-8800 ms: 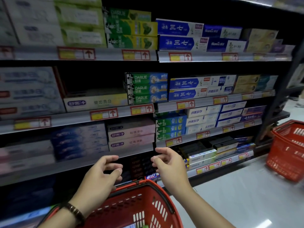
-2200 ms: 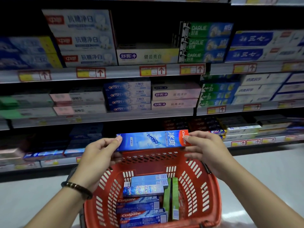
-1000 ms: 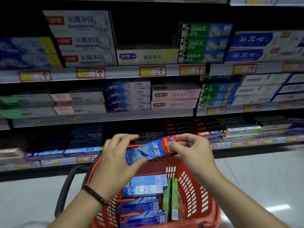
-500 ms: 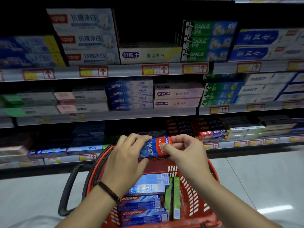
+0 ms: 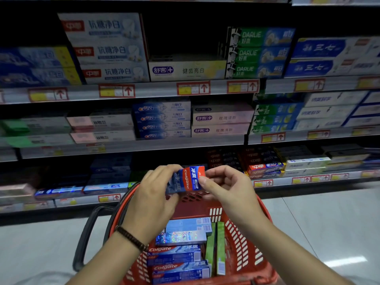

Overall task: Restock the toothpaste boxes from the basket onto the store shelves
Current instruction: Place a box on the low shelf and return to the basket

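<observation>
A blue and red Colgate toothpaste box (image 5: 188,178) is held over the red basket (image 5: 244,239), its red end turned toward me. My left hand (image 5: 153,200) grips its blue part from the left, and my right hand (image 5: 228,188) pinches the red end from the right. Inside the basket lie several more boxes: two Colgate boxes (image 5: 174,262) at the front, a shiny blue box (image 5: 181,237) behind them, and green boxes (image 5: 216,245) standing on edge at the right.
Store shelves (image 5: 144,146) packed with toothpaste boxes fill the view ahead, with price tags along their edges. The lowest shelf (image 5: 308,178) lies just behind the basket. The basket's black handle (image 5: 86,237) hangs to the left. Pale tiled floor (image 5: 329,223) spreads to the right.
Both hands have turned the Colgate box from lying crosswise to pointing end-on toward me. My hands have drawn closer together on it.
</observation>
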Demonstrator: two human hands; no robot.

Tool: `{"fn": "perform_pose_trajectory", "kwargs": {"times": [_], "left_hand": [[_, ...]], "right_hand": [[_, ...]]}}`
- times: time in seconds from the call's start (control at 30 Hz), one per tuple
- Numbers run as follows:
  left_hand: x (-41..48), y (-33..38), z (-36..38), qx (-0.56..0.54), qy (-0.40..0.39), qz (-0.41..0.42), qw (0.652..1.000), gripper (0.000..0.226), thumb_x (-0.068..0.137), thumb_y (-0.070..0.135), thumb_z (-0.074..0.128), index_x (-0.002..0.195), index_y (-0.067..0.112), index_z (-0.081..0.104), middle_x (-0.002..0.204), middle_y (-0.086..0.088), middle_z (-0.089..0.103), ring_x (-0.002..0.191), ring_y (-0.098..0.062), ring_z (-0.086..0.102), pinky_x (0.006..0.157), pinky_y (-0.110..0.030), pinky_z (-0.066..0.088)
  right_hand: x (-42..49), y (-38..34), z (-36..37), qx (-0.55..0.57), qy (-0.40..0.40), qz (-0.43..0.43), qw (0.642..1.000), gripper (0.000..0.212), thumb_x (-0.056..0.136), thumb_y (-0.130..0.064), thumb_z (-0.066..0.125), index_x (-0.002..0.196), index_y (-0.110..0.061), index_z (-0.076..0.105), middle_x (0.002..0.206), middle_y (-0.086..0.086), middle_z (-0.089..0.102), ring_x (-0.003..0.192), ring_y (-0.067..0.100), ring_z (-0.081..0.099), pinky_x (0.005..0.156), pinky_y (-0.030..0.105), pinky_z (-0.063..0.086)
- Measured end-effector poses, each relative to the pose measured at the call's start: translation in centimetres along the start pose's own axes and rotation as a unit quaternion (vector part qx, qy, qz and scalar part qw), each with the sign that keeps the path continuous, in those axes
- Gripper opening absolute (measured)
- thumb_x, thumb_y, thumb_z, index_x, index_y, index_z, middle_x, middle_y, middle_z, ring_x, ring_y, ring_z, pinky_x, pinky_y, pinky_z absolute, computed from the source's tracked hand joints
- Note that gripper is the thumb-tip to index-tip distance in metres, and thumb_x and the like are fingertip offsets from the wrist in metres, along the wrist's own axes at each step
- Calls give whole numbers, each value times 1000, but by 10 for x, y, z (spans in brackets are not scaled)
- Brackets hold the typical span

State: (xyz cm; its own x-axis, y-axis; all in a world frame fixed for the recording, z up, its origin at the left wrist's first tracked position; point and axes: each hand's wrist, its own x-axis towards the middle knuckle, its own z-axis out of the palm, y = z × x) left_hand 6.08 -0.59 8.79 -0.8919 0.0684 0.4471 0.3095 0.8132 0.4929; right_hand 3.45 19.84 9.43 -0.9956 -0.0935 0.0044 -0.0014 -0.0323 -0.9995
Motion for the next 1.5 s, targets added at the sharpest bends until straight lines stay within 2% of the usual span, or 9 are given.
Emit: {"fn": "perform_pose_trajectory", "kwargs": {"times": [0.17, 0.33, 0.6, 0.7, 0.9, 1.2, 1.3, 1.4, 1.5], "left_hand": [[1, -2, -5, -53, 13, -7, 998, 56, 81, 9, 85, 124, 32, 58, 115, 19, 64, 105, -10, 63, 87, -36, 54], [0, 6, -15, -134, 31, -31, 990, 46, 80, 20, 90, 115, 30, 62, 104, 15, 71, 99, -9, 69, 82, -17, 51], [2, 7, -23, -294, 24, -89, 951, 48, 76, 11, 90, 115, 23, 64, 108, 2, 76, 100, -18, 73, 87, -27, 57], [2, 8, -25, -338, 18, -98, 936, 51, 74, 6, 89, 116, 18, 63, 113, -1, 75, 105, -15, 73, 89, -21, 56], [0, 6, -26, -378, 29, -112, 918, 55, 68, 1, 86, 115, 9, 60, 112, -1, 77, 103, -11, 74, 85, -15, 55], [-2, -5, -21, -389, 48, -167, 905, 59, 67, 13, 90, 121, 15, 65, 111, 0, 79, 105, -18, 75, 90, -22, 57], [-1, -8, -20, -397, 45, -186, 897, 62, 67, 16, 94, 122, 15, 66, 115, -3, 78, 110, -22, 74, 101, -39, 56], [0, -17, -21, -444, 24, -208, 871, 78, 57, 24, 101, 126, 16, 64, 121, -12, 75, 117, -34, 70, 109, -52, 48], [3, -25, -26, -493, 6, -246, 834, 100, 40, 35, 107, 128, 20, 62, 123, -18, 73, 112, -35, 69, 104, -52, 53]], "right_hand": [[2, 1, -2, -1, 3, 13, 1000, 20, 91, -28, 80, 100, -11, 76, 93, 13, 78, 92, 23, 78, 69, 36, 64], [7, 6, -7, -8, 21, 36, 999, 6, 97, -18, 76, 100, -13, 76, 94, 13, 78, 91, 27, 78, 70, 35, 64], [17, 11, -12, -3, 52, 82, 995, 13, 97, -21, 76, 109, -16, 73, 102, 10, 76, 90, 16, 77, 68, 28, 60], [19, 11, -13, 3, 47, 107, 993, 18, 99, -24, 75, 116, -18, 71, 107, 5, 76, 94, 14, 77, 68, 28, 60], [22, 14, -15, 9, 46, 159, 986, 30, 103, -27, 68, 132, -20, 64, 116, 3, 77, 105, 20, 76, 91, 43, 63], [17, 1, -15, 201, -7, 206, 958, 25, 109, -15, 56, 122, 2, 68, 108, 21, 79, 102, 35, 78, 96, 46, 60], [18, -1, -16, 249, 12, 212, 945, 24, 105, -10, 60, 123, 4, 68, 109, 22, 79, 102, 32, 79, 90, 40, 60], [19, 0, -16, 272, 38, 213, 938, 22, 103, -6, 62, 122, 4, 67, 107, 22, 79, 100, 31, 79, 89, 40, 60], [21, -2, -17, 280, 70, 207, 935, 19, 102, -1, 62, 119, 4, 68, 101, 20, 80, 98, 32, 79, 91, 43, 60]]}}
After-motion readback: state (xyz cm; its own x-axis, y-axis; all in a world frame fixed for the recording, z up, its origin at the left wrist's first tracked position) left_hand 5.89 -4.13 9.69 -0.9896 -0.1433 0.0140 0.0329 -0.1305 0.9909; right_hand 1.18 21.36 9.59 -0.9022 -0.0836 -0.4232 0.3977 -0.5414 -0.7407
